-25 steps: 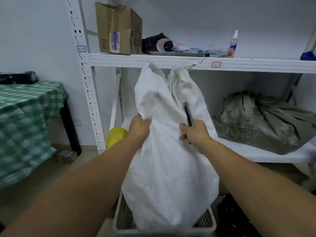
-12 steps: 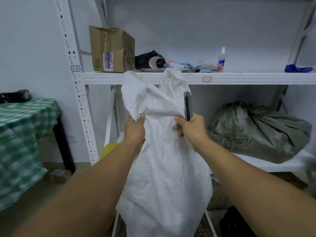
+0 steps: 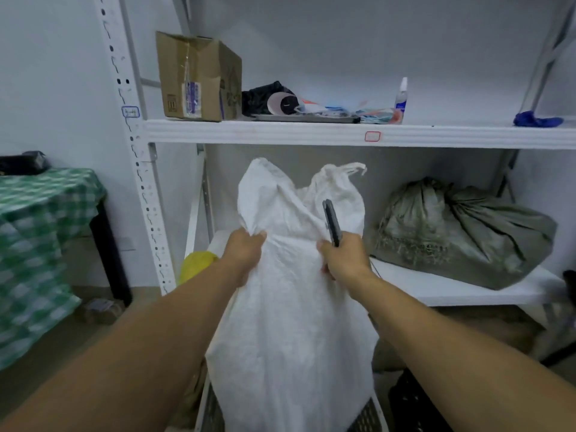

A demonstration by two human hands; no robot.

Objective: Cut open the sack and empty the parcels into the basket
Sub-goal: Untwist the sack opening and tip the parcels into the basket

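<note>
While gripping white woven sack (image 3: 290, 307) in left hand (image 3: 246, 247) and right hand (image 3: 344, 257), cutter (image 3: 331, 221) clenched there too, keep cutter tip off skin, lift straight above basket (image 3: 381, 413).

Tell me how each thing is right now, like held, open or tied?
white sack: held upright, bottom in the basket
left hand: grips the white sack
right hand: grips the cutter and the sack
cutter: points up, blade not clear
basket: below, holding the sack's bottom
grey sack: tied shut, lying on lower shelf
spray bottle: upright, capped
</note>
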